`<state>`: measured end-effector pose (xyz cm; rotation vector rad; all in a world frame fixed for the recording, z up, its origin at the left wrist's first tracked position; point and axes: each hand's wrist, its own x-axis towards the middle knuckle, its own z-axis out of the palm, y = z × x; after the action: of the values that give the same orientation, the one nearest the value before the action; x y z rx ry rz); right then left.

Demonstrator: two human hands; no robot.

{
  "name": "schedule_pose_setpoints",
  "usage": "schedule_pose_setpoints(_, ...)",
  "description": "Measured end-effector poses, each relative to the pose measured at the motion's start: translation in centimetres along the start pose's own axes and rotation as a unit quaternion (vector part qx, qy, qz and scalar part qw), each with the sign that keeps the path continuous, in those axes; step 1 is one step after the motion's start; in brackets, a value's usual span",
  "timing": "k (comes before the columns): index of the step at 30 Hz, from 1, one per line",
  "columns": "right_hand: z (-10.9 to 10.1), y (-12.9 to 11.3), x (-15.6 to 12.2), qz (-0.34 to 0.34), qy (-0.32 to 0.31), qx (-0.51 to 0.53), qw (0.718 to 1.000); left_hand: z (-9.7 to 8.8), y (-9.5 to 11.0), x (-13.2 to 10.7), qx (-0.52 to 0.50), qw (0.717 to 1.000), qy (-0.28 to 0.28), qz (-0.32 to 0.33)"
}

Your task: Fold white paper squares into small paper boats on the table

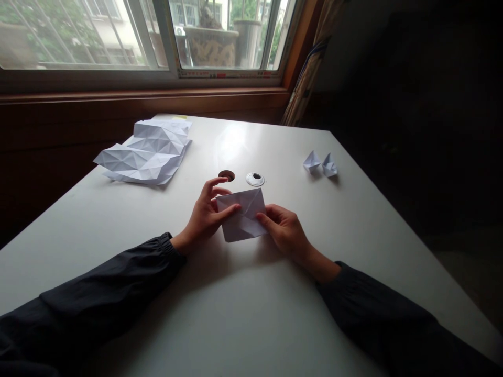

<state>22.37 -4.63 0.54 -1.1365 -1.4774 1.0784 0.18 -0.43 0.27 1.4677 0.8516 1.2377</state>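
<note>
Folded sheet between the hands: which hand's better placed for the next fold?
Right hand, probably: its fingertips press the folded white paper near the diagonal crease. The left hand has only its thumb on the sheet, its other fingers lifted clear.

This looks like a room in a residential flat. A sliding window [82, 36] with a wooden sill [145, 97] and a patterned curtain [310, 73] looks out on a large planter [211, 46] and a neighbouring apartment block [118, 31] with barred windows, while a white desk [251, 319] with a round cable grommet [255, 179] stands beneath the window.
</note>
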Motion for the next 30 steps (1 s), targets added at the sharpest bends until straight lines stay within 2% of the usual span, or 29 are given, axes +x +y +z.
schedule_pose_setpoints(5,0.2,0.8,0.1,0.007,0.047,0.018,0.999,0.4,0.0,0.1,-0.083,0.996,0.009,-0.037)
schedule_pose_setpoints(12,0.4,0.8,0.3,0.018,0.069,0.003,0.997,0.7,-0.1,0.3,-0.105,0.993,0.014,-0.057)
schedule_pose_setpoints(17,0.2,1.2,0.9,0.079,0.095,0.126,0.984,0.5,-0.1,0.5,-0.158,0.983,-0.034,-0.084)
schedule_pose_setpoints(19,0.2,1.2,1.1,0.087,0.089,0.14,0.982,0.6,-0.1,0.5,-0.131,0.986,-0.067,-0.073)
schedule_pose_setpoints(21,0.2,1.0,1.1,0.079,0.056,0.104,0.99,0.8,-0.2,0.5,-0.093,0.991,-0.082,-0.04)
schedule_pose_setpoints(23,0.3,0.7,1.0,0.058,0.02,0.046,0.997,0.9,-0.4,0.5,-0.043,0.997,-0.066,-0.006)
schedule_pose_setpoints(26,0.3,0.5,0.7,0.022,-0.001,-0.033,0.999,0.8,-0.4,0.4,0.042,0.999,-0.021,0.024)
schedule_pose_setpoints(30,0.3,0.6,0.6,0.023,-0.03,-0.057,0.998,0.4,0.1,0.1,0.127,0.991,0.015,0.05)
